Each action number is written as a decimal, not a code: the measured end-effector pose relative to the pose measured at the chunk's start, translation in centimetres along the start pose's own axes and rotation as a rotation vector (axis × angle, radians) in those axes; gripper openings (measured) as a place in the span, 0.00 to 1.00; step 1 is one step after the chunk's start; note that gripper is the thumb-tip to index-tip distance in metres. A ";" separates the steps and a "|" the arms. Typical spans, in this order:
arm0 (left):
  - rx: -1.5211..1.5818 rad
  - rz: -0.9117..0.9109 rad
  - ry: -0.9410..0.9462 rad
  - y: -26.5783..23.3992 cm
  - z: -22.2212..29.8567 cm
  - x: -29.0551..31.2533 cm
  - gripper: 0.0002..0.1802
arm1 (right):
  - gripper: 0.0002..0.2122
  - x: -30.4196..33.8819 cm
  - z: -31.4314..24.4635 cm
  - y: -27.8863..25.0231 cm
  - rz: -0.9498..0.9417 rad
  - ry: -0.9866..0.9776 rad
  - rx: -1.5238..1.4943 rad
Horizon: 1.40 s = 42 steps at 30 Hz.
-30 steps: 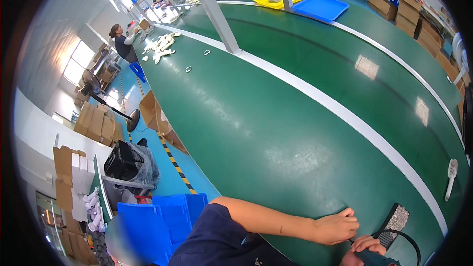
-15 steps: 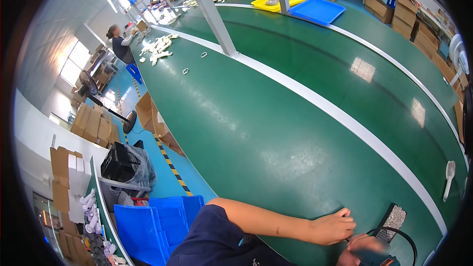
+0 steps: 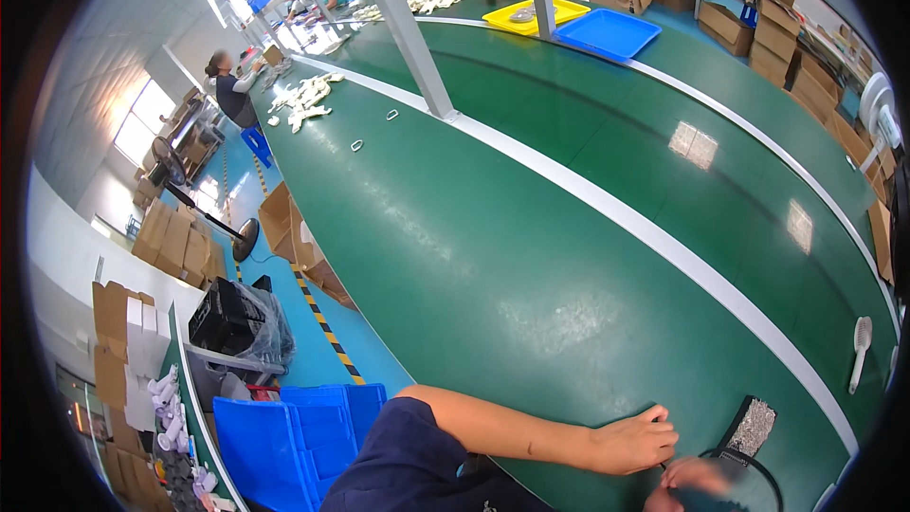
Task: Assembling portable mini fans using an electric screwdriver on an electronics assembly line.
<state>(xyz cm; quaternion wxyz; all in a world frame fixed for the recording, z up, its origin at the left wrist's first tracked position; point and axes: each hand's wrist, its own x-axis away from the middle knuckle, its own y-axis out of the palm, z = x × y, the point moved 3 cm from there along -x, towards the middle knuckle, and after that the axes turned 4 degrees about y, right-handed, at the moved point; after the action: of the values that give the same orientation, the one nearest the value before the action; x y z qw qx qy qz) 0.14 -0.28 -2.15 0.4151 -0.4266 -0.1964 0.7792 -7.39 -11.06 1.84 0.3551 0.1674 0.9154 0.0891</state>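
At the near right of the green bench (image 3: 455, 218), my left hand (image 3: 637, 442) rests with its fingers curled closed. What it holds, if anything, is hidden. Close beside it, at the lower edge, is my right hand (image 3: 697, 479), blurred, so its finger pose is unclear. A thin dark piece shows between the two hands. A black cable (image 3: 770, 476) curves around to the right of my right hand. Just beyond lies a black block (image 3: 753, 429) with a silvery, grainy top.
A white brush (image 3: 861, 353) lies at the far right. White parts (image 3: 305, 100) are heaped at the far left, near two small rings (image 3: 356, 145). Yellow (image 3: 507, 21) and blue trays (image 3: 607, 34) stand across the bench. A metal post (image 3: 408, 33) rises mid-bench. Blue bins (image 3: 265, 446) sit left. Several people work farther off.
My right hand has shifted slightly up and to the right, nearer my left hand. The cable beside it has moved a little. My left hand stays almost in place.
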 end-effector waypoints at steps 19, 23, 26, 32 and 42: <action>0.047 -0.056 0.065 0.1 0.1 0.3 0.05 | 0.32 0.1 0.0 0.6 0.101 0.156 -0.071; 0.015 -0.023 0.039 0.1 0.0 0.2 0.05 | 0.32 0.2 0.6 0.3 0.125 0.094 -0.062; -0.003 -0.042 0.014 0.0 0.1 0.2 0.05 | 0.32 0.1 0.8 0.5 0.112 0.165 -0.042; 0.039 -0.052 0.007 0.2 0.0 0.1 0.05 | 0.32 1.2 1.8 -0.5 0.102 0.117 -0.072; 0.094 -0.075 0.062 0.1 0.0 0.3 0.08 | 0.29 -0.3 -0.1 0.2 0.086 0.197 -0.225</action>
<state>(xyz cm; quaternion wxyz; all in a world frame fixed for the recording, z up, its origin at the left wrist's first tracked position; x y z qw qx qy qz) 0.03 -0.10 -2.36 0.4695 -0.4229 -0.1625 0.7579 -7.18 -11.00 2.14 0.2760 0.1562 0.9220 0.2222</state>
